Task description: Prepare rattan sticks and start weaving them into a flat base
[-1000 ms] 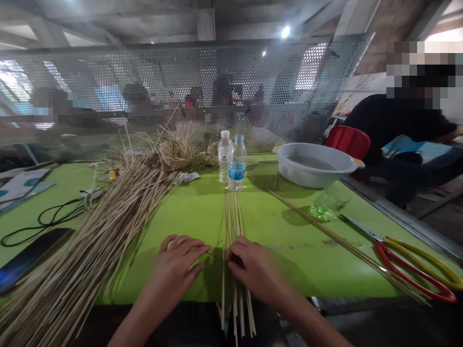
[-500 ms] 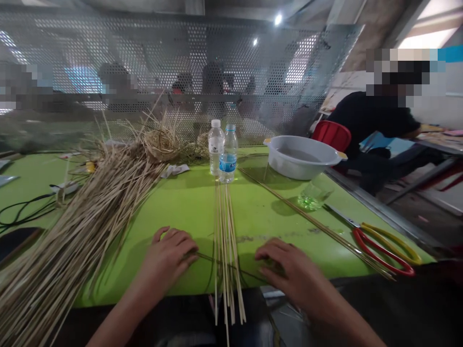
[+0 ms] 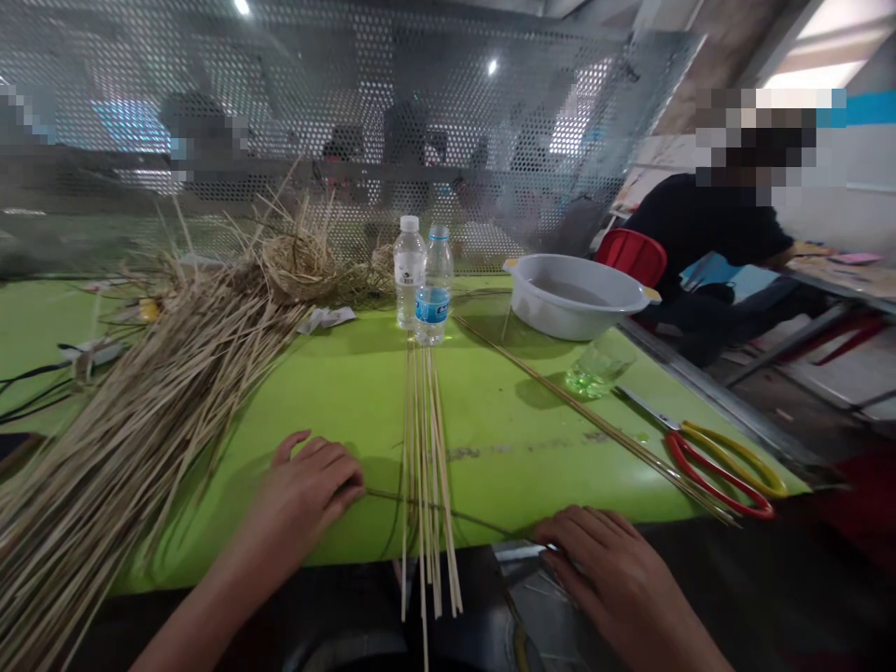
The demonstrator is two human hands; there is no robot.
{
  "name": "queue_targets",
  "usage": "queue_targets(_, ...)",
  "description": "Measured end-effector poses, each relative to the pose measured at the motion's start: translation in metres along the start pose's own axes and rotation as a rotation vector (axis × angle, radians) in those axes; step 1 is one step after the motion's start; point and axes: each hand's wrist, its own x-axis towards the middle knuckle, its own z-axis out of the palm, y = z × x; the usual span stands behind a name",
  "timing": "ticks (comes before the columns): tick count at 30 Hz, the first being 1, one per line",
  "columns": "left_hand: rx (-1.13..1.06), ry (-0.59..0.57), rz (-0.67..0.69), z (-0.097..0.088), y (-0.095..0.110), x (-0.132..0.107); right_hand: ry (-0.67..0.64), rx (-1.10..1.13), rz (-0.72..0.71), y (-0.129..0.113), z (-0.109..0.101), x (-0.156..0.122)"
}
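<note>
My left hand rests low over the green table, its fingers closed on one end of a thin dark strand. The strand runs to the right across several pale sticks lying lengthwise. Beyond the table's front edge, my right hand pinches the strand near its other end. The sticks' near ends hang over the edge. Their far ends reach a clear bottle with a blue label, which stands before a white-capped bottle.
A large bundle of dry stalks covers the left, with a woven basket behind it. At right are a grey basin, a clear cup, long thin rods and scissors. A person sits beyond.
My right hand has moved right and nearer to me, past the table edge, and the strand between my hands is longer and straighter. My left hand has barely shifted; the view has moved slightly.
</note>
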Motion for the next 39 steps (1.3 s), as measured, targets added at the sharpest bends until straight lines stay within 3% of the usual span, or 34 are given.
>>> queue_targets(15, 0.136, 0.103, -0.048, -0.001, -0.010, -0.011, 0.188, 0.011, -0.071, -0.005, -0.004, 0.045)
queue_targets(26, 0.164, 0.156, -0.078, -0.001, -0.016, -0.007, 0.063, 0.074, -0.026, -0.001, 0.003, 0.065)
queue_targets(33, 0.092, 0.092, -0.093, 0.001, -0.013, -0.002, 0.053, 0.083, -0.030, -0.001, 0.006, 0.076)
queue_targets(39, 0.128, 0.118, -0.086, 0.005, -0.016, 0.011, 0.069, 0.055, -0.050, 0.000, 0.012, 0.089)
